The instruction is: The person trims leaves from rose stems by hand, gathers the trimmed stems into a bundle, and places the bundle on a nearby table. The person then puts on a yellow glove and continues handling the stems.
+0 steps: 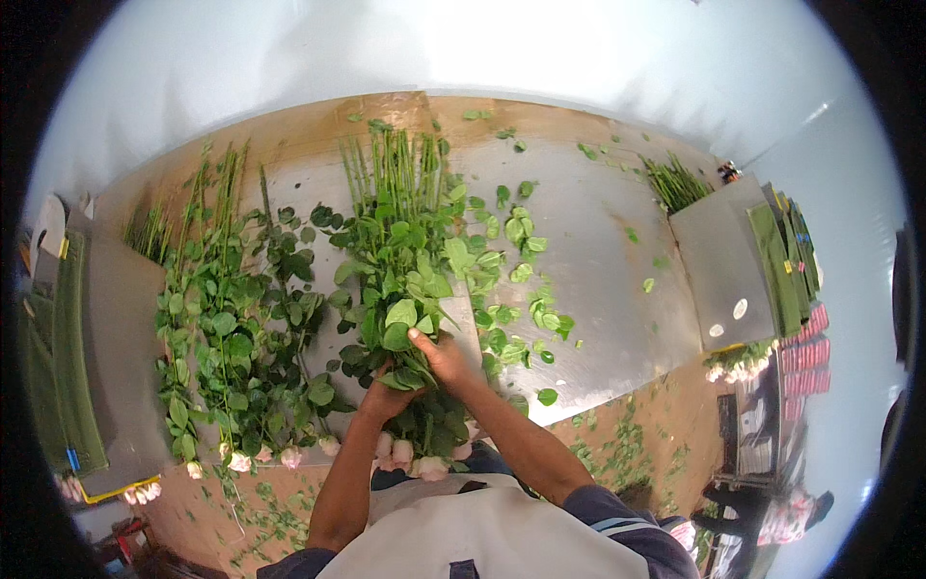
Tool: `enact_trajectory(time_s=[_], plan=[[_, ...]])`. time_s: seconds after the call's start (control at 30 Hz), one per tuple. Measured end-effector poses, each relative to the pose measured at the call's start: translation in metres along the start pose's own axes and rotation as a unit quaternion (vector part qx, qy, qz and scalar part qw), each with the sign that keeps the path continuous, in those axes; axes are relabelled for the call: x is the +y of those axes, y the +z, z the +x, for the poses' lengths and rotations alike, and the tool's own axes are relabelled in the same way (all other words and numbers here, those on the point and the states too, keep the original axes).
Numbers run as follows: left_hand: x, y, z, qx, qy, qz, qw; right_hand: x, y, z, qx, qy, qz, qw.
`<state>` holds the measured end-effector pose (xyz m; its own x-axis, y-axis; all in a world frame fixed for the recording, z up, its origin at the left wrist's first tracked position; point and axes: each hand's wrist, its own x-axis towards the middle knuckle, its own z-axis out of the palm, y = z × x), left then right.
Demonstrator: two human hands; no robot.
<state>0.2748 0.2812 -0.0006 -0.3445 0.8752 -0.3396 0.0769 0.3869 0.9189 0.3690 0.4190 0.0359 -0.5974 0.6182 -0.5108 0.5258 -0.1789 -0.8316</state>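
Note:
A bunch of pale pink roses [400,241] lies before me, its cut stems pointing away and its blooms hanging past the table's near edge by my apron. Both my hands are closed around its leafy stems just above the blooms. My left hand [388,398] grips from the left and lower, its fingers partly under leaves. From the right, my right hand [446,359] wraps the stems, thumb laid over the leaves. More long-stemmed roses [227,323] lie loose to the left, blooms toward me.
Stripped leaves [526,241] are scattered over the metal table [598,318] and the brown floor [617,434]. A grey divider [723,261] stands at right with green pads [772,261]; another panel [121,338] is at left. A person [772,516] is at the lower right.

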Motion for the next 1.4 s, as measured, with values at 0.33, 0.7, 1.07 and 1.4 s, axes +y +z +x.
enact_trajectory(time_s=[0.33,0.7,1.07,1.4], plan=[[0.053,0.047,-0.027,-0.001,0.125,-0.017,0.992,-0.009,-0.051,-0.067,0.010,-0.150,0.245,0.958],[0.209,0.379,-0.064,-0.202,0.091,-0.088,0.971,0.125,-0.324,-0.304,0.342,-0.178,0.187,0.904],[0.276,0.729,-0.090,-0.457,0.461,0.226,0.727,0.303,-0.509,-0.476,0.725,-0.115,0.323,0.597],[0.375,0.933,0.003,-0.456,0.497,0.179,0.716,0.329,-0.748,-0.486,0.769,-0.039,0.181,0.611]])
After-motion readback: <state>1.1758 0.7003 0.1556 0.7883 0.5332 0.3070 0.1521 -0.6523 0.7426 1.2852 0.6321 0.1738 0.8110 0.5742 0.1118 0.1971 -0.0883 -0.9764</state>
